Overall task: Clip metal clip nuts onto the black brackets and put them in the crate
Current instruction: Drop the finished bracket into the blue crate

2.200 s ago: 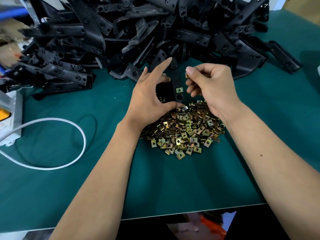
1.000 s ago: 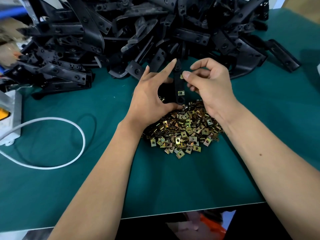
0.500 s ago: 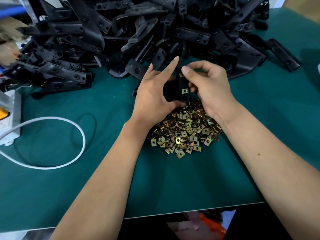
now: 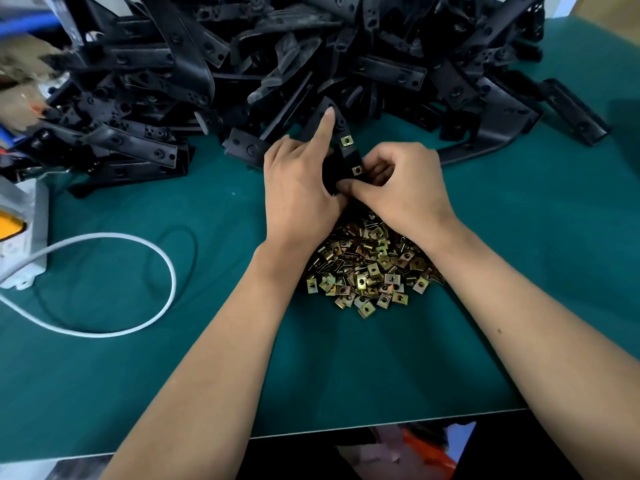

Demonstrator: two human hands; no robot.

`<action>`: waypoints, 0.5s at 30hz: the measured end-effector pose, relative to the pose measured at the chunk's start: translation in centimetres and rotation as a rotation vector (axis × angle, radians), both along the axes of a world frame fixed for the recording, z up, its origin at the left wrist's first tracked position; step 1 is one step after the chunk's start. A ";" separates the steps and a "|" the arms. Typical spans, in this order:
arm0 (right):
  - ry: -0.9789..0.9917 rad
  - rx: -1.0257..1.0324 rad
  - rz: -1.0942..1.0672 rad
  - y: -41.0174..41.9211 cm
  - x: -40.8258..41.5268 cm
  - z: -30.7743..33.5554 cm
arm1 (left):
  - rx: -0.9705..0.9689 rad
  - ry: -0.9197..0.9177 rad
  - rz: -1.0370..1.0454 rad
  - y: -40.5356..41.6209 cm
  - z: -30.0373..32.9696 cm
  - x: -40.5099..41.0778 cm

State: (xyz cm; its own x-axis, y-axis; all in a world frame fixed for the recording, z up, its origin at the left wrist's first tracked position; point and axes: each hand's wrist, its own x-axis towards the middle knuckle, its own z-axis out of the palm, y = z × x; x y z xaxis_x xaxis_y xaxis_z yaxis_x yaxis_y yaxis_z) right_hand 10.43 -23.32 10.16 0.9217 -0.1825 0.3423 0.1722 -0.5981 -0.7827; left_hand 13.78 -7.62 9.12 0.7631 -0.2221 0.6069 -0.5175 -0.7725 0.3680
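Both hands have moved closer together since a moment ago, and a second clip nut now sits on the bracket. The black bracket (image 4: 348, 157) is held up between the hands, just above the pile of clip nuts (image 4: 367, 268). The left hand (image 4: 298, 188) grips it from the side, with one finger pointing straight up along it. The right hand (image 4: 401, 188) has its fingers curled tight, pinching the low end. Two clip nuts (image 4: 347, 140) show on the bracket. The big heap of brackets (image 4: 277, 64) fills the far side of the green table (image 4: 381, 375). The near side, up to the front edge, has open room. A white cord (image 4: 145, 251) loops at the left.
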 end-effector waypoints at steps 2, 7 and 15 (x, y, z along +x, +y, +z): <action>0.013 -0.026 -0.056 0.1 0.2 -0.1 | 0.040 -0.034 0.011 -0.3 0.1 -0.1; 0.041 -0.029 -0.111 0.1 0.3 0.0 | 0.106 -0.068 0.044 -0.9 0.3 -0.2; -0.003 -0.052 -0.063 0.6 -0.1 1.0 | 0.228 -0.136 0.061 -0.4 2.1 -0.6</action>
State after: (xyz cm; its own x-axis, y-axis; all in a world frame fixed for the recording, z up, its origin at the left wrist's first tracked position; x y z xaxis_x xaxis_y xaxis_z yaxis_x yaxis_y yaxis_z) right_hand 10.37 -22.71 11.16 0.9080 -0.2217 0.3554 0.1351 -0.6480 -0.7496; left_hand 13.16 -8.02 11.25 0.6941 -0.3209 0.6444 -0.5005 -0.8585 0.1116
